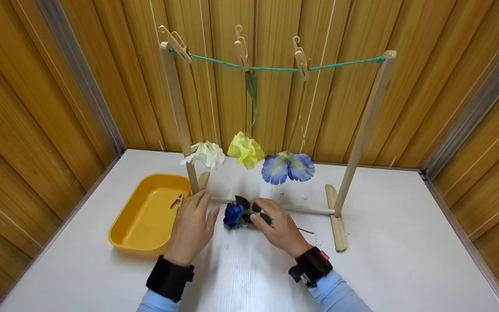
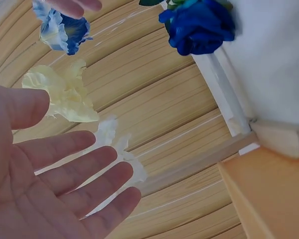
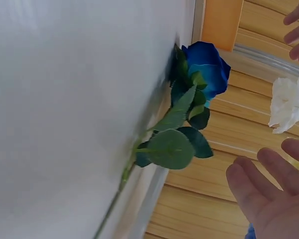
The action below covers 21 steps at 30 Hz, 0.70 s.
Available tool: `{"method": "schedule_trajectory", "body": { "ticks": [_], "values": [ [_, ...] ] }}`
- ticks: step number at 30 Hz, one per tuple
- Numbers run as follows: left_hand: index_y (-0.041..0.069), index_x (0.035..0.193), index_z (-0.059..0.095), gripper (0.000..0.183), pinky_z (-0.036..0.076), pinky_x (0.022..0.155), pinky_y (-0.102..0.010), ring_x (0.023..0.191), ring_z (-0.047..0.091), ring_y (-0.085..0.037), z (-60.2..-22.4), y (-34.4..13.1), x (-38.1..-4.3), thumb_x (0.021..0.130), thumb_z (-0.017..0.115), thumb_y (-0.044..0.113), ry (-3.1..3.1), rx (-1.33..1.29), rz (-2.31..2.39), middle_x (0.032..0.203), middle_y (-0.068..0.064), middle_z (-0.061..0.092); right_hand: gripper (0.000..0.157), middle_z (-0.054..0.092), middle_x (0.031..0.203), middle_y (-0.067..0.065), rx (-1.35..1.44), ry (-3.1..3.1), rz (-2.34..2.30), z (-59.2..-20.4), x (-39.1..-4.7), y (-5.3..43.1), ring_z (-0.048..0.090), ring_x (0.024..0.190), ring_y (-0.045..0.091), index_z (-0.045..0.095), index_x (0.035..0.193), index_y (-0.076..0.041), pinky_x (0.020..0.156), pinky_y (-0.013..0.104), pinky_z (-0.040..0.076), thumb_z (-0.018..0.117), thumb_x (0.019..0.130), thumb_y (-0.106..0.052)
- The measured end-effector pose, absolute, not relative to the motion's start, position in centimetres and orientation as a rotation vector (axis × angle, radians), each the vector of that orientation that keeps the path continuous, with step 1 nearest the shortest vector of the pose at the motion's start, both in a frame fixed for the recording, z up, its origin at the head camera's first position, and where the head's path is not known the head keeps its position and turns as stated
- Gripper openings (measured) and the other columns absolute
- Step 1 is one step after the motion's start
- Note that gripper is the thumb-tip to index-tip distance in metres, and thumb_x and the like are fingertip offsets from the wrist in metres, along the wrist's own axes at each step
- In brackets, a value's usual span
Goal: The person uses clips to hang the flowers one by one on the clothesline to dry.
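Observation:
A dark blue artificial rose (image 1: pixel 233 215) with green leaves lies on the white table between the two hands; its stem (image 3: pixel 109 211) shows in the right wrist view. My right hand (image 1: pixel 280 226) hovers above the rose's leaves, fingers spread and holding nothing. Beside the yellow basin is my left hand (image 1: pixel 192 225), its fingers extended and its palm bare in the left wrist view. Three flowers hang head-down from a green cord (image 1: pixel 271 69): a white one (image 1: pixel 208 154), a yellow one (image 1: pixel 246 150) and a blue-purple one (image 1: pixel 288 168). Beige clothespins (image 1: pixel 241 53) grip their stems.
A wooden frame with a left post (image 1: pixel 176 99) and a right post (image 1: pixel 364 130) carries the cord. Its foot (image 1: pixel 337 221) stands on the table. The yellow basin (image 1: pixel 121 221) at left holds a small clothespin (image 1: pixel 177 200). Wood-patterned panels (image 1: pixel 271 26) enclose the table.

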<state>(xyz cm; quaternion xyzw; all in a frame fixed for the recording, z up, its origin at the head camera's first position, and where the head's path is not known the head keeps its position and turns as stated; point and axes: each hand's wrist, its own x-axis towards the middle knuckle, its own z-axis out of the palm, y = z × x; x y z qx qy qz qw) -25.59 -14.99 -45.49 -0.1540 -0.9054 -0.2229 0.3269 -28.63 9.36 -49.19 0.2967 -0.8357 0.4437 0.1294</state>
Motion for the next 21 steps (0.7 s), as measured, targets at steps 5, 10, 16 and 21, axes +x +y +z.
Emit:
{"method": "schedule_trajectory", "body": {
  "ticks": [5,10,16,21],
  "values": [
    [-0.008,0.126,0.066,0.038,0.050,0.102,-0.058,0.115,0.063,-0.044,-44.2,-16.4,-25.8,0.097,0.074,0.016,-2.420,-0.458,-0.550,0.127,-0.027,0.065,0.049,0.056,0.146,0.022,0.942,-2.437,1.254,-47.8,-29.2,8.4,0.052,0.137,0.037,0.055,0.145,0.003,0.113,0.053,0.043,0.062,0.105,-0.024],
    [-0.006,0.118,0.069,0.030,0.056,0.092,-0.054,0.102,0.066,-0.039,-42.7,-18.0,-26.3,0.096,0.074,0.014,-2.503,-0.469,-0.540,0.117,-0.024,0.068,0.046,0.060,0.141,0.019,1.028,-2.432,1.234,-46.4,-29.5,7.8,0.056,0.133,0.034,0.057,0.143,0.001,0.110,0.051,0.046,0.062,0.105,-0.024],
    [-0.003,0.106,0.071,0.020,0.058,0.086,-0.050,0.090,0.063,-0.034,-40.9,-19.9,-27.4,0.097,0.073,0.016,-2.622,-0.452,-0.466,0.103,-0.019,0.068,0.046,0.061,0.139,0.018,1.063,-2.458,1.215,-44.6,-29.9,7.3,0.060,0.128,0.034,0.057,0.143,0.002,0.107,0.049,0.049,0.061,0.106,-0.026],
    [-0.010,0.105,0.071,0.023,0.059,0.089,-0.053,0.094,0.067,-0.040,-40.0,-21.4,-28.6,0.095,0.074,0.011,-2.688,-0.481,-0.337,0.105,-0.027,0.070,0.045,0.064,0.136,0.018,1.091,-2.472,1.179,-43.7,-30.3,7.0,0.064,0.119,0.033,0.059,0.141,0.002,0.103,0.048,0.053,0.060,0.106,-0.026]
  ]
}}
